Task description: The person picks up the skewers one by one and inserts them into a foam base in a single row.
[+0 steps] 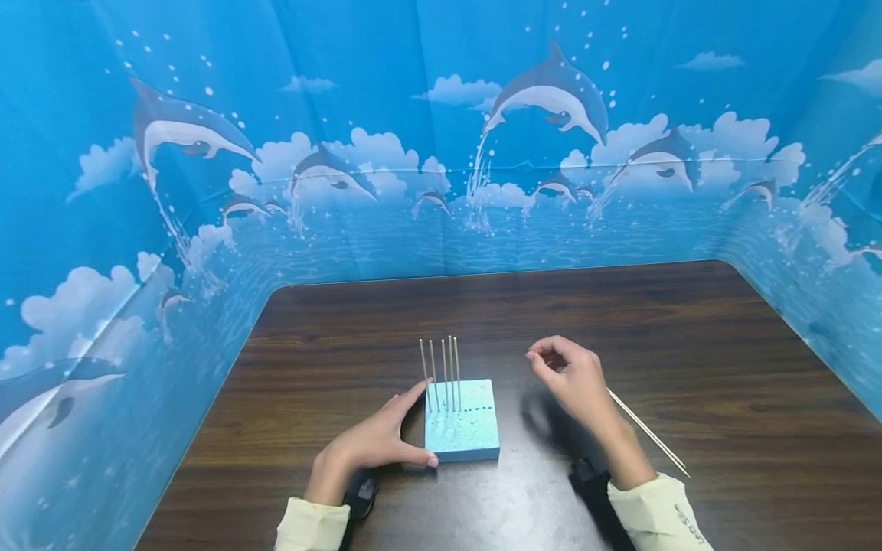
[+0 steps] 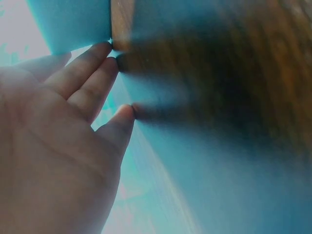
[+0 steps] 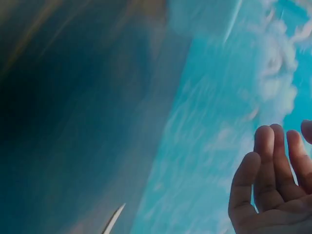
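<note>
A light-blue foam block (image 1: 462, 432) lies on the table with several thin wooden sticks (image 1: 444, 375) standing upright in its left part. My left hand (image 1: 372, 438) holds the block by its left side, thumb at the front corner and index fingertip at the back corner. In the left wrist view its fingers (image 2: 80, 73) reach forward to the blue block (image 2: 78, 22). My right hand (image 1: 573, 383) hovers to the right of the block, fingers loosely bent and nothing visible between them. Its fingers (image 3: 265, 165) also look bare in the right wrist view.
Loose wooden sticks (image 1: 651, 435) lie on the dark wood table (image 1: 365, 321), beside my right forearm. A row of small dark holes or marks runs across the block's right part. A blue dolphin-print curtain (image 1: 386, 229) surrounds the table's back and sides.
</note>
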{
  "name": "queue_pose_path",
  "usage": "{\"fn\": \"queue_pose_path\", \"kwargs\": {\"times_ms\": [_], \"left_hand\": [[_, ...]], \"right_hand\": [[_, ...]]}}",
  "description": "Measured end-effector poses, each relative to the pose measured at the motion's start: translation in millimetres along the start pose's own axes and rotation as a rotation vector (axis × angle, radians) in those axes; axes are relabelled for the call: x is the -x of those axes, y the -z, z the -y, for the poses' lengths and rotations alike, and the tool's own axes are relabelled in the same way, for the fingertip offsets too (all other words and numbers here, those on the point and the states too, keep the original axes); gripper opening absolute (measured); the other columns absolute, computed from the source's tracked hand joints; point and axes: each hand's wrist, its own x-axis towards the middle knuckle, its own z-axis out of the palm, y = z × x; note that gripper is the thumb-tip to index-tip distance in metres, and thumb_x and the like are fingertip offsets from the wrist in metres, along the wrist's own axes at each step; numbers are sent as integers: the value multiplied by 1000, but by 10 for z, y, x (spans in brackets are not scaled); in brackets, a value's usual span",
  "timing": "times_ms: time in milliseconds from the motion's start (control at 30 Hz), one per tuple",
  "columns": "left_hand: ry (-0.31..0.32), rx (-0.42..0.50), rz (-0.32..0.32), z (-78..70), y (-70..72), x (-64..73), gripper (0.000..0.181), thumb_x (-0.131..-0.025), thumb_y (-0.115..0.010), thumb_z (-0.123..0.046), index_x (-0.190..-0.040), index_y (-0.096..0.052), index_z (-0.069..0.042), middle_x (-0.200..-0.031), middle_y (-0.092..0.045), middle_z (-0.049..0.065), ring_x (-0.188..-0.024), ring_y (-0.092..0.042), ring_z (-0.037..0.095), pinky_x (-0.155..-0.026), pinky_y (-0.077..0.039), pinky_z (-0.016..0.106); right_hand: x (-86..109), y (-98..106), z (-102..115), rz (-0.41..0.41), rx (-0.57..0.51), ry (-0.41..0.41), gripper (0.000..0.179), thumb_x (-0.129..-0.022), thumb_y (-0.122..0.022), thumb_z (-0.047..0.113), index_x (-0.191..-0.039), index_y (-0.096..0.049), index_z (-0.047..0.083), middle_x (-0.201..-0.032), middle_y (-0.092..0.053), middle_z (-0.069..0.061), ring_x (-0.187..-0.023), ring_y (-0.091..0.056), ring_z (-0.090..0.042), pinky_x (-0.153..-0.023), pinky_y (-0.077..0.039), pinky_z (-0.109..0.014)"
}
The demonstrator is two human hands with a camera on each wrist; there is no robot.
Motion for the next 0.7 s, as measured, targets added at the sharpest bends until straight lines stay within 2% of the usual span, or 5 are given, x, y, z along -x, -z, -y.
{"fn": "queue_pose_path", "kwargs": {"times_ms": [167, 367, 467, 567, 700], "left_hand": [[3, -3, 1, -13, 6, 2, 112, -74, -83, -52, -160, -16, -23, -165, -17, 10, -149, -10, 48, -112, -20, 69], [6, 11, 6, -17, 5, 1, 113, -74, -83, -51, -160, -16, -23, -165, -16, 9, -149, -9, 48, -112, -19, 70], [12, 20, 10, -10, 3, -8, 113, -75, -83, -51, -160, -15, -25, -166, -15, 8, -149, -8, 47, -112, -19, 70], [12, 22, 9, -14, 1, -14, 112, -74, -83, -51, -160, -15, -26, -166, -15, 7, -149, -7, 46, -113, -18, 69], [13, 27, 11, -24, 5, -14, 113, -74, -83, -51, -160, -15, -25, -166, -15, 8, -149, -7, 46, -114, -17, 68]], "right_hand": [[60, 307, -310, 3, 157, -163, 6, -92, -69, 9, -94, -69, 3, -85, -72, -7, -76, -68, -21, -70, -57, -42], [129, 609, -542, 52, 267, -287, 16, -96, -64, 15, -103, -66, 1, -96, -71, -17, -87, -69, -33, -77, -55, -52], [149, 726, -602, 129, 310, -357, 24, -96, -65, 19, -108, -65, -1, -100, -70, -20, -87, -67, -34, -74, -53, -52], [158, 808, -656, 243, 366, -430, 31, -94, -66, 23, -112, -63, -2, -102, -68, -21, -87, -65, -34, -70, -51, -52], [166, 856, -711, 382, 407, -488, 34, -92, -68, 26, -110, -65, -3, -102, -66, -21, -88, -63, -33, -68, -51, -52]]}}
